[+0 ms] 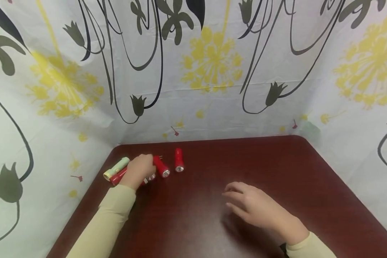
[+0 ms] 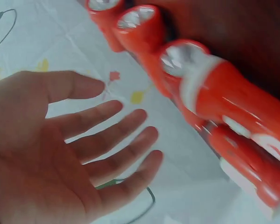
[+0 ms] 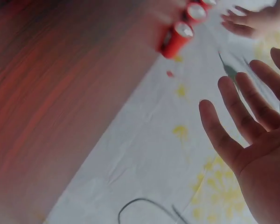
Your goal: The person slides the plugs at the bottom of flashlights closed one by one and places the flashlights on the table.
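Note:
In the head view my left hand (image 1: 141,168) hangs over a row of flashlights at the table's far left and partly hides them. A pale green flashlight (image 1: 118,167) lies outermost, beside a red flashlight (image 1: 117,176). Right of the hand are a second red flashlight (image 1: 161,167) and a third, upright-lying one (image 1: 178,159). The left wrist view shows the left hand (image 2: 79,135) with fingers spread and nothing held, apart from a red flashlight with a white ring (image 2: 242,100). My right hand (image 1: 258,208) hovers over the table's right half, its fingers loosely bent and holding nothing.
The dark red-brown table (image 1: 193,215) has rounded far corners. White cloth (image 1: 213,118) printed with flowers rises behind it and along both sides.

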Motion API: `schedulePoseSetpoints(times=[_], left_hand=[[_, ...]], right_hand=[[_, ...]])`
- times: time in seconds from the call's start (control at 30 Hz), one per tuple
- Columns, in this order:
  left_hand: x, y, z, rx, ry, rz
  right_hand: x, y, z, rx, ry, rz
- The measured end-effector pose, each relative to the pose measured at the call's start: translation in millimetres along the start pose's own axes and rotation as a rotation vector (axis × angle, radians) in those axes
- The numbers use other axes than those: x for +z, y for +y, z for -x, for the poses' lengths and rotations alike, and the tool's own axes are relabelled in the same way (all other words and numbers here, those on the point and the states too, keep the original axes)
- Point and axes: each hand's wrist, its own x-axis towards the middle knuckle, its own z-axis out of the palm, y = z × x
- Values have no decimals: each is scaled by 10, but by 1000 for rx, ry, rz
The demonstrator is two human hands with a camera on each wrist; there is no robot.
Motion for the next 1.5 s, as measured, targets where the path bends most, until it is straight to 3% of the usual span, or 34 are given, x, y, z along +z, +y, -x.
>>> schedulePoseSetpoints(times=[0.13, 0.33, 0.47, 0.57, 0.7, 0.77, 0.9, 1.03, 1.17, 1.33, 1.5], left_hand=[[112, -196, 156, -11, -36, -56], [235, -323, 263, 40, -35, -65], [328, -449, 186, 58, -6, -46], [529, -648, 32, 87, 45, -53], [573, -703, 59, 98, 73, -26], [447, -601, 209, 96, 72, -9], [397, -512, 359, 120, 168, -41], [282, -422, 386, 124, 276, -61], [66, -304, 389, 140, 352, -38], [-209, -106, 465, 175, 393, -13], [-382, 106, 554, 182, 396, 25]], right_hand=[[40, 30, 37, -95, -63, 46], [78, -3, 77, -119, -143, 69], [88, -7, 101, -118, -159, 76], [91, 12, 145, -96, -159, 82], [93, 33, 212, -68, -166, 74], [90, 47, 240, -62, -161, 57], [57, 104, 287, -55, -118, 33], [-8, 188, 308, -49, -64, 15], [-77, 246, 323, -35, -26, -6], [-146, 322, 328, -113, 65, -43], [-236, 370, 307, -165, 144, -89]])
